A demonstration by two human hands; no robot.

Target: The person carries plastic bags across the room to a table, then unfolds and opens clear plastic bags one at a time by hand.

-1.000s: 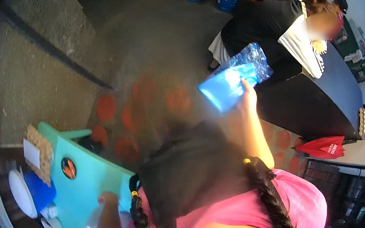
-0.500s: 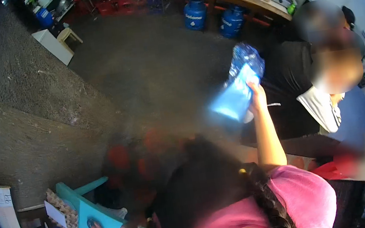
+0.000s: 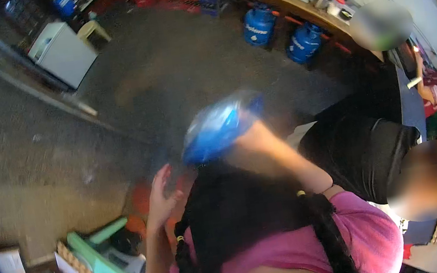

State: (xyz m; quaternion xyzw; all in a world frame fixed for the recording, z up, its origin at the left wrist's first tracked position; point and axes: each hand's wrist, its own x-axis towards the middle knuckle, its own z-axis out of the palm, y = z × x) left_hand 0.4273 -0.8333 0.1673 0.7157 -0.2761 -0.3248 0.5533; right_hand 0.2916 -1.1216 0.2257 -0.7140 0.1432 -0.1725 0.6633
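Observation:
My right hand (image 3: pixel 248 129) is closed on a blue plastic bag (image 3: pixel 211 129), blurred by motion, in front of my chest. Clear crinkled plastic shows along the bag's upper edge. My left hand (image 3: pixel 164 197) is raised just left of the bag, its fingers apart and nothing in them. The bag and my left hand do not touch. Below my left hand stands a turquoise table (image 3: pixel 103 270) with a round dark and orange sticker.
A person in black (image 3: pixel 363 155) stands close on my right; another person (image 3: pixel 435 89) is behind. Blue gas cylinders (image 3: pixel 258 24) stand under a wooden counter (image 3: pixel 294 3). A white cabinet (image 3: pixel 64 55) is at the upper left. An egg tray (image 3: pixel 76 268) lies on the turquoise table.
My right hand has swung the blue bag leftward, to the front of my chest. My left hand has risen from beside the turquoise table. The person in black appears lower in view.

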